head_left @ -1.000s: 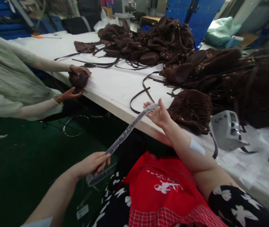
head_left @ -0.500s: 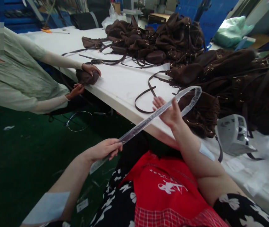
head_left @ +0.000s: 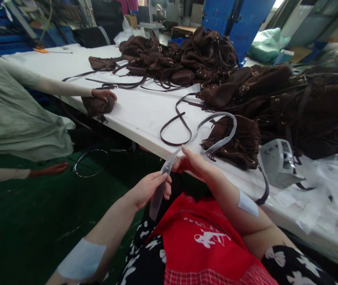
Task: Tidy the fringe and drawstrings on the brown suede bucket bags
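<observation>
A long strap in a clear plastic sleeve [head_left: 226, 139] runs in a loop from the table edge down to my hands. My left hand [head_left: 150, 190] is closed round the strap near one end, and a short length of it hangs below the fingers. Close beside it, my right hand [head_left: 193, 163] has its fingers curled at the strap with the thumb up; its fingertips are partly hidden. The loop passes over a dark brown fringed bag [head_left: 237, 142] on the table, just beyond my right hand. A bare dark brown strap [head_left: 176, 142] lies curled left of that bag.
Brown bags [head_left: 207, 55] are heaped along the far side of the white table [head_left: 133, 114]. A grey tape dispenser [head_left: 277, 162] and clear plastic bags [head_left: 326, 190] lie to the right. On the left, a co-worker's hand [head_left: 105, 95] rests on a small brown pouch [head_left: 96, 106].
My right hand has come down and left, towards my left hand, and its spread fingers have curled in. My left hand has risen slightly. The co-worker's other hand has dropped away from the pouch.
</observation>
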{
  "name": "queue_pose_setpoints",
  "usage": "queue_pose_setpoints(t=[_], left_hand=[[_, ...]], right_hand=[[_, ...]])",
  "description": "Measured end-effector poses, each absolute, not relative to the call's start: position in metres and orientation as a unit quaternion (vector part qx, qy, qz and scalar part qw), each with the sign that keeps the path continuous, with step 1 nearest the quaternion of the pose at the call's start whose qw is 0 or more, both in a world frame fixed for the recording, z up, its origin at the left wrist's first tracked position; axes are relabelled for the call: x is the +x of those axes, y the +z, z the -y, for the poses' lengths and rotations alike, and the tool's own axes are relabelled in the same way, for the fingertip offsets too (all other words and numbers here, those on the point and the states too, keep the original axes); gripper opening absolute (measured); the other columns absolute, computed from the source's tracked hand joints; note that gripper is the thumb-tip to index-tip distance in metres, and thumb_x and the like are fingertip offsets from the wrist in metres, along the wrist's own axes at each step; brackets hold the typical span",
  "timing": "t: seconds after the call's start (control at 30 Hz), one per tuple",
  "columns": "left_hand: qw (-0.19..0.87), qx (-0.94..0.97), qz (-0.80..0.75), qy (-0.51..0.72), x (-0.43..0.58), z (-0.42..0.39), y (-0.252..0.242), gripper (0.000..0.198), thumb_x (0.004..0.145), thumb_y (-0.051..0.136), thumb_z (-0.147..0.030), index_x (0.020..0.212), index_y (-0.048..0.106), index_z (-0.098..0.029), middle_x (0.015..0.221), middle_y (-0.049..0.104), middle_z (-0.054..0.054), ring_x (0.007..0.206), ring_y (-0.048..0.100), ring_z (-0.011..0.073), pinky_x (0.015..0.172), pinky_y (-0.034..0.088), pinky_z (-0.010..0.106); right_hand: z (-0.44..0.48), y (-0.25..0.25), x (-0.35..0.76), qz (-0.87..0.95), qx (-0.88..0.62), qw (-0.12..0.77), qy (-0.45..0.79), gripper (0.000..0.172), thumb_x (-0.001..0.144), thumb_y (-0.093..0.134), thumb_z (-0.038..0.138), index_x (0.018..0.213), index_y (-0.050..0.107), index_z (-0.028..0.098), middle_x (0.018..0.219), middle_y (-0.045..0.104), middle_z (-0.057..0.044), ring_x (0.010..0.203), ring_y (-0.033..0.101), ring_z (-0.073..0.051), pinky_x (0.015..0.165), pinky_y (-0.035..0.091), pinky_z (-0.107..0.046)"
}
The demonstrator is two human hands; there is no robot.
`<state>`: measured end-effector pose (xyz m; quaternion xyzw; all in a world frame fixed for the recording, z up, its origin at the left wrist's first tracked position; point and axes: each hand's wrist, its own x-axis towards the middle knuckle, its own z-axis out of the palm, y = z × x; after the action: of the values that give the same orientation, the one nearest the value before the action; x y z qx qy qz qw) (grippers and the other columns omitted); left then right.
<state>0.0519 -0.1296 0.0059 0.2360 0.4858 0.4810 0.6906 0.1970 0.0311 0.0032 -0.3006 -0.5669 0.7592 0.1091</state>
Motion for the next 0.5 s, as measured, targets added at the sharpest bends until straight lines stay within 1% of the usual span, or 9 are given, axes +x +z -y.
queue_pose_setpoints(t=[0.03, 0.1, 0.13, 0.2, 0.23, 0.3, 0.37, 0.4, 0.5], left_hand=[[0.669, 0.197, -0.478, 0.535, 0.057, 0.124, 0.006, 0.024, 0.087, 0.060, -0.038, 0.088, 0.060, -0.014, 0.065, 0.068, 0.003, 0.058, 0.064, 0.0131, 0.063, 0.052, 0.025], [0.633, 0.130, -0.439, 0.624, 0.066, 0.111, 0.008, 0.020, 0.088, 0.060, -0.033, 0.089, 0.062, -0.013, 0.075, 0.072, 0.005, 0.074, 0.068, 0.0152, 0.080, 0.054, 0.029], [0.626, 0.109, -0.415, 0.651, 0.071, 0.105, 0.010, 0.018, 0.089, 0.059, -0.031, 0.090, 0.063, -0.013, 0.082, 0.073, 0.006, 0.083, 0.069, 0.0162, 0.088, 0.052, 0.031], [0.635, 0.092, -0.369, 0.673, 0.079, 0.092, 0.016, 0.019, 0.090, 0.058, -0.031, 0.092, 0.066, -0.014, 0.095, 0.073, 0.007, 0.097, 0.067, 0.0176, 0.097, 0.048, 0.033], [0.642, 0.091, -0.352, 0.675, 0.082, 0.087, 0.018, 0.019, 0.090, 0.057, -0.031, 0.093, 0.066, -0.015, 0.100, 0.072, 0.007, 0.101, 0.066, 0.0177, 0.097, 0.048, 0.033], [0.659, 0.094, -0.339, 0.665, 0.090, 0.080, 0.022, 0.018, 0.090, 0.057, -0.032, 0.098, 0.067, -0.019, 0.107, 0.071, 0.006, 0.104, 0.064, 0.0177, 0.093, 0.051, 0.034], [0.671, 0.103, -0.351, 0.645, 0.096, 0.081, 0.022, 0.019, 0.087, 0.061, -0.035, 0.101, 0.067, -0.023, 0.111, 0.070, 0.004, 0.107, 0.063, 0.0189, 0.087, 0.053, 0.033], [0.673, 0.114, -0.366, 0.632, 0.097, 0.085, 0.021, 0.022, 0.084, 0.064, -0.038, 0.101, 0.068, -0.025, 0.113, 0.069, 0.003, 0.110, 0.062, 0.0201, 0.086, 0.054, 0.032], [0.650, 0.181, -0.446, 0.588, 0.090, 0.111, 0.012, 0.033, 0.068, 0.076, -0.048, 0.095, 0.071, -0.029, 0.116, 0.068, 0.002, 0.116, 0.058, 0.0270, 0.087, 0.054, 0.036]], right_hand=[[-0.026, 0.006, 0.205, 0.620, -0.318, 0.116, 0.708, 0.064, 0.086, 0.043, 0.067, 0.064, 0.069, 0.013, 0.069, 0.069, -0.011, 0.066, 0.062, -0.017, 0.065, 0.046, -0.027], [-0.011, 0.011, 0.221, 0.711, -0.347, 0.199, 0.579, 0.048, 0.085, 0.054, 0.055, 0.062, 0.068, 0.015, 0.065, 0.067, -0.007, 0.064, 0.058, -0.016, 0.065, 0.044, -0.026], [-0.001, 0.013, 0.228, 0.733, -0.351, 0.246, 0.528, 0.038, 0.084, 0.058, 0.047, 0.067, 0.069, 0.015, 0.067, 0.066, -0.006, 0.065, 0.057, -0.015, 0.067, 0.044, -0.026], [0.017, 0.016, 0.239, 0.744, -0.324, 0.291, 0.507, 0.021, 0.084, 0.061, 0.036, 0.087, 0.070, 0.017, 0.075, 0.067, -0.004, 0.070, 0.059, -0.016, 0.069, 0.045, -0.027], [0.025, 0.016, 0.243, 0.740, -0.300, 0.295, 0.525, 0.025, 0.083, 0.061, 0.032, 0.101, 0.067, 0.017, 0.081, 0.068, -0.005, 0.072, 0.060, -0.016, 0.070, 0.047, -0.027], [0.038, 0.016, 0.247, 0.730, -0.252, 0.279, 0.570, 0.053, 0.079, 0.067, 0.031, 0.129, 0.054, 0.019, 0.099, 0.069, -0.007, 0.079, 0.063, -0.018, 0.073, 0.049, -0.029], [0.048, 0.015, 0.250, 0.725, -0.228, 0.282, 0.585, 0.069, 0.076, 0.071, 0.034, 0.139, 0.045, 0.021, 0.109, 0.067, -0.008, 0.082, 0.064, -0.020, 0.075, 0.050, -0.030], [0.052, 0.014, 0.251, 0.720, -0.228, 0.296, 0.585, 0.066, 0.078, 0.070, 0.036, 0.138, 0.047, 0.021, 0.109, 0.067, -0.008, 0.082, 0.064, -0.020, 0.075, 0.050, -0.030], [0.063, 0.018, 0.255, 0.667, -0.221, 0.356, 0.616, 0.040, 0.088, 0.058, 0.043, 0.120, 0.064, 0.020, 0.098, 0.070, -0.007, 0.082, 0.064, -0.018, 0.076, 0.050, -0.027]])
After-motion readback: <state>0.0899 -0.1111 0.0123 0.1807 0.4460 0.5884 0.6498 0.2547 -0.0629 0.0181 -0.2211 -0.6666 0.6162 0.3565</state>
